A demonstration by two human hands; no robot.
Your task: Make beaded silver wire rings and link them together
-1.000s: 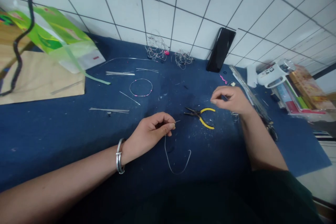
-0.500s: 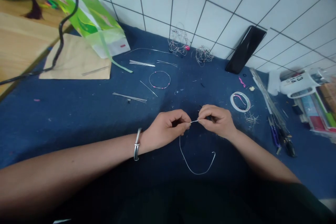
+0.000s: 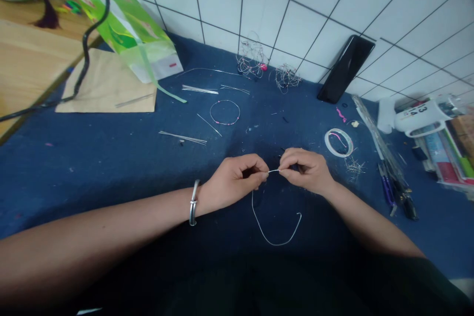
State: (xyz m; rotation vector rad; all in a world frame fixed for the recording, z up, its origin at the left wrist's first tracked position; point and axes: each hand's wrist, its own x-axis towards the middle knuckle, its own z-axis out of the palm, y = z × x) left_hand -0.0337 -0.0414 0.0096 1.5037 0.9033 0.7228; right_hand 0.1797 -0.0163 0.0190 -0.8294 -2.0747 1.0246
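Note:
A thin silvery wire (image 3: 274, 244) is pinched between the fingertips of both hands, a short straight bit of it showing in the gap. My left hand (image 3: 237, 177), with a silver bangle (image 3: 193, 202) on its wrist, grips it from the left, and the wire's long curved length hangs below that hand, ending in a small hook. My right hand (image 3: 305, 168) closes thumb and finger on the other part. Beyond the hands lies a wire ring with pink beads (image 3: 225, 112). Straight wire pieces (image 3: 183, 137) lie to its left.
A phone (image 3: 346, 69) leans against the tiled wall. On the right are a tape roll (image 3: 338, 143), short wire scraps (image 3: 354, 167), pliers (image 3: 386, 188) and a white mug (image 3: 420, 121). Tangled wire (image 3: 252, 59) lies at the back; a green bag (image 3: 129, 29) and black cable (image 3: 87, 49) are left.
The hanging hooked end of the wire has shifted very slightly to the left. Both hands keep the same pinch and nearly the same place.

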